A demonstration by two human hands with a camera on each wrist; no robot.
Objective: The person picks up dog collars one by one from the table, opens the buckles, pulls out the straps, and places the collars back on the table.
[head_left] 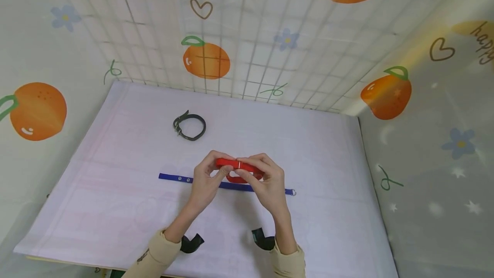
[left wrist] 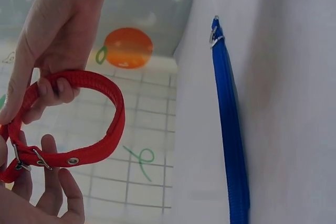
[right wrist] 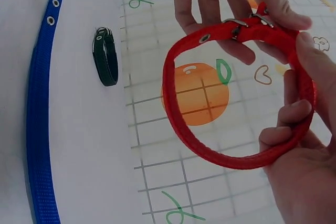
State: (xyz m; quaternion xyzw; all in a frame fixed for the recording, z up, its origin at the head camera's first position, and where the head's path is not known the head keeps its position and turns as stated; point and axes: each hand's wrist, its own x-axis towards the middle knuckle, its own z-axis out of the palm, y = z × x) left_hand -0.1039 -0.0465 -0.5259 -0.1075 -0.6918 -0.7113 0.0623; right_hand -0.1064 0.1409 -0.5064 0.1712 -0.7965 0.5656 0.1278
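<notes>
A red collar (head_left: 224, 162) is held up over the table between both hands, closed into a loop. My left hand (head_left: 206, 183) pinches it beside the metal buckle (right wrist: 236, 24), as the right wrist view shows. The right hand (head_left: 273, 185) grips another stretch of the band, thumb on one side and fingers curled behind. One eyelet (left wrist: 73, 161) shows on the strap near the buckle. Beneath the hands a blue collar (head_left: 237, 186) lies stretched out flat, its D-ring (head_left: 294, 192) at the right end; the forearms and hands cover parts of it.
A black collar (head_left: 204, 128), buckled into a ring, lies farther back on the white table (head_left: 308, 149). Dark curved pieces (head_left: 193, 243) show beside both wrists. Printed curtains over a wire grid (head_left: 247, 67) border the back and sides.
</notes>
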